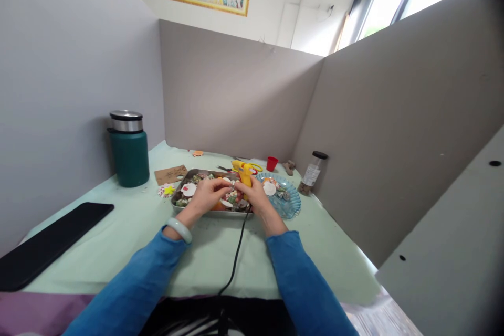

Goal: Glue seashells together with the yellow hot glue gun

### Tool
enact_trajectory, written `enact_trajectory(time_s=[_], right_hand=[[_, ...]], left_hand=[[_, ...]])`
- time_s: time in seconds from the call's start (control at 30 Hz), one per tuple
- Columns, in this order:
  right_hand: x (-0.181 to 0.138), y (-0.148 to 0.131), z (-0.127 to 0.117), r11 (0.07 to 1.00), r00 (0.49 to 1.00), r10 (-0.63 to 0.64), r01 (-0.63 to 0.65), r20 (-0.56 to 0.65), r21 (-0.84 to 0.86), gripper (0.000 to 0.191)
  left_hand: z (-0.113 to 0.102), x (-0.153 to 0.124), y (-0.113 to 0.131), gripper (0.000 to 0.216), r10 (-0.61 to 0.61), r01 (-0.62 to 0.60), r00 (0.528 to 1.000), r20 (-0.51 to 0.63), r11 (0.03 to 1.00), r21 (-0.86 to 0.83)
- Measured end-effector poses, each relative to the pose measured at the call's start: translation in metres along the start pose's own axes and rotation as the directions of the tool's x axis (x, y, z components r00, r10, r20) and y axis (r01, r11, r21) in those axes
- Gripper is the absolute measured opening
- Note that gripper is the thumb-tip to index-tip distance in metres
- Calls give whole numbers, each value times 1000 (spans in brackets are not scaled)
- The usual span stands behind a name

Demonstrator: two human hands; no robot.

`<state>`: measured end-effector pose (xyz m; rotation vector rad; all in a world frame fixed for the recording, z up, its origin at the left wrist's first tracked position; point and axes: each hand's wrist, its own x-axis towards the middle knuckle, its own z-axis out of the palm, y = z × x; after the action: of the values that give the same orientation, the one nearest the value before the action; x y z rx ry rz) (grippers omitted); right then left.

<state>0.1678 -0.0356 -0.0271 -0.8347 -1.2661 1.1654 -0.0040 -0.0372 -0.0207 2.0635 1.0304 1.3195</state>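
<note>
Close handwork over the metal tray (pixel 220 214), with the yellow glue gun (pixel 244 168) in our right hand (pixel 255 195).

The fingers of our right hand grip the gun; those of our left hand (pixel 207 195) bend toward them until the tips almost meet, and whether they pinch a small piece we cannot tell. We judge the step in hand to be fine positioning at the fingertips; the next move seems to call for steady tips and a nozzle turned away from them. The tray's near rim lies just on our side of the fingers, the blue plate (pixel 293 207) just to their right, the red cup (pixel 272 164) beyond them. The widest stretch of counter (pixel 210 257) lies nearer us than the fingers, crossed by the cord (pixel 238 257), which could snag on the rim.
</note>
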Motion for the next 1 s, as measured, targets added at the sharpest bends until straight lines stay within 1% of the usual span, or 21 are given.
enact_trajectory(time_s=[0.13, 0.2, 0.37, 0.47, 0.57, 0.7, 0.8, 0.9, 1.0], right_hand=[[0, 1, 0, 1000, 1000, -6, 6, -1, -16, 37], [1, 1, 0, 1000, 1000, -13, 13, 1, -28, 36], [2, 4, 1, 998, 1000, -30, 30, -1, -53, 40], [1, 4, 2, 997, 1000, -30, 29, -2, -66, 41], [-1, 2, 3, 997, 1000, -27, 28, 11, -74, 41], [-5, -2, 3, 998, 999, -41, 42, 16, -46, 31], [-6, -3, 0, 998, 996, -64, 65, 59, -16, 27], [-5, -2, -4, 998, 992, -70, 69, 101, 10, 29], [-5, -3, -9, 999, 990, -46, 47, 133, -9, 34]], left_hand=[[-1, -1, 1, 23, 8, -8, 999, 36, 1000, -1], [-1, -1, 0, 26, -6, 8, 999, 45, 1000, -27], [1, 0, -2, 27, -135, 148, 988, 73, 963, -224], [3, 0, 2, 28, -202, 219, 976, 87, 929, -299], [2, 0, 7, 30, -241, 255, 967, 86, 874, -413], [-3, 0, 9, 32, -290, 279, 955, 70, 785, -553], [-8, 1, 9, 36, -311, 276, 949, 59, 721, -635], [-12, 1, 10, 43, -334, 274, 941, 52, 664, -696], [-15, 1, 10, 41, -363, 275, 931, 39, 626, -729]])
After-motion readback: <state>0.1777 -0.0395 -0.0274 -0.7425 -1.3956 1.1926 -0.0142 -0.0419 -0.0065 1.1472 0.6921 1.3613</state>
